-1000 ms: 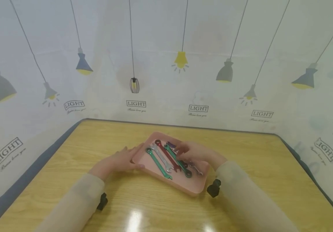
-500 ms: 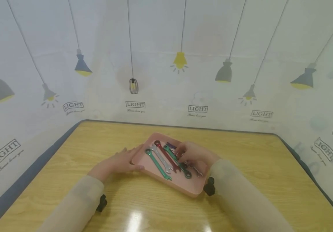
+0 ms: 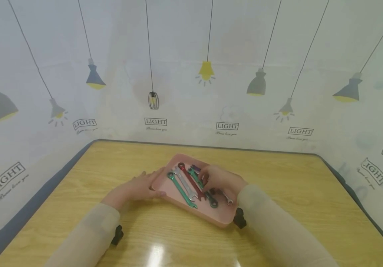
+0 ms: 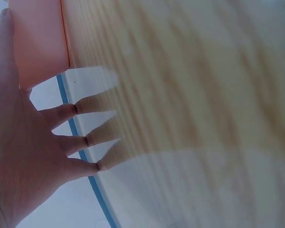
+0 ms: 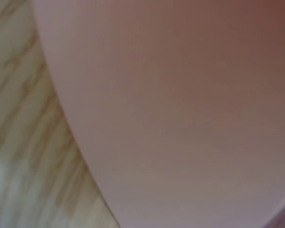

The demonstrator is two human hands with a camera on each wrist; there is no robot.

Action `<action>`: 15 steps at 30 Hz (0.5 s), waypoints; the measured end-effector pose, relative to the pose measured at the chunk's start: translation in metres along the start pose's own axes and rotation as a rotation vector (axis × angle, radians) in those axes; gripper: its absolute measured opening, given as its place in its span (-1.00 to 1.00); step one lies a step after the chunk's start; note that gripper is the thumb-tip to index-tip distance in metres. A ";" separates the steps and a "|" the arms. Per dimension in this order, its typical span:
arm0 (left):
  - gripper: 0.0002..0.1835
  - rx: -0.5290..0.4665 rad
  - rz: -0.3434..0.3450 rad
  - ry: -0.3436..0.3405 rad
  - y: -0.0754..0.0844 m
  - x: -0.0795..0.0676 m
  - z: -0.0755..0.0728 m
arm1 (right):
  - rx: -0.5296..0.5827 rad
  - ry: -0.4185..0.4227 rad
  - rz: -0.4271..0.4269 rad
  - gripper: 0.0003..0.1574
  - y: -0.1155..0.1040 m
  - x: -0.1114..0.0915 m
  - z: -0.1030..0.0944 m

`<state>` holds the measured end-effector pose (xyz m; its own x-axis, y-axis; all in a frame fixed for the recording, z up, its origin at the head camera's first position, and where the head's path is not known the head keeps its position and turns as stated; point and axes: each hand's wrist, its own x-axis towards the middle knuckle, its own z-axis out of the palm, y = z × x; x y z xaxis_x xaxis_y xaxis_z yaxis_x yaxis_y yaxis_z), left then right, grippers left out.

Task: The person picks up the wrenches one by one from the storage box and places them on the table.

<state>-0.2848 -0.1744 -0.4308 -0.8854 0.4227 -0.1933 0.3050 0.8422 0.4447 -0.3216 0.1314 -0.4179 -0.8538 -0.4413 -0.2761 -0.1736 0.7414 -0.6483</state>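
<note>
My left hand [image 3: 141, 186] braces the left end of the pink tray [image 3: 216, 218]. In the left wrist view, its thumb lies along the tray wall [image 4: 40, 42], and three spread fingers [image 4: 61, 114] touch the table. Over the tray's right half, my right hand [image 3: 223, 178] is bent down, thumb and fingers pinching a green wrench with a dark ring end [image 3: 213, 202]. The hand covers that wrench's middle. To its left lie a dark red wrench [image 3: 191, 180], a silver wrench [image 3: 186, 183] and another green wrench [image 3: 182, 191]. Pink tray wall [image 5: 166, 114] fills most of the right wrist view.
A purple wrench [image 3: 196, 168] and a small silver wrench [image 3: 227, 198] show partly from under the right hand. The tray sits on a wood-grain table [image 3: 138, 230]. A white curtain printed with lamps [image 3: 184, 89] hangs behind and along both sides.
My right hand has shifted slightly left and its fingers have closed in on the green wrench, whose ring end has moved a little down and left. The left hand stays at the tray.
</note>
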 end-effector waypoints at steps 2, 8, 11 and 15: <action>0.02 0.003 0.000 0.000 0.001 0.000 0.000 | 0.019 -0.008 -0.004 -0.55 -0.001 -0.001 0.001; 0.01 0.003 -0.008 -0.003 0.001 0.000 -0.001 | 0.023 -0.009 -0.018 -0.59 -0.005 -0.005 0.003; 0.02 0.004 -0.007 -0.006 0.000 0.000 -0.001 | 0.010 0.001 0.005 -0.59 -0.007 -0.007 0.004; 0.02 0.008 0.005 -0.002 -0.001 0.001 -0.001 | -0.016 0.013 0.011 -0.58 -0.008 -0.008 0.005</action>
<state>-0.2858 -0.1748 -0.4307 -0.8831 0.4279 -0.1926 0.3127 0.8426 0.4384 -0.3107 0.1267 -0.4144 -0.8620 -0.4267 -0.2737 -0.1721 0.7541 -0.6338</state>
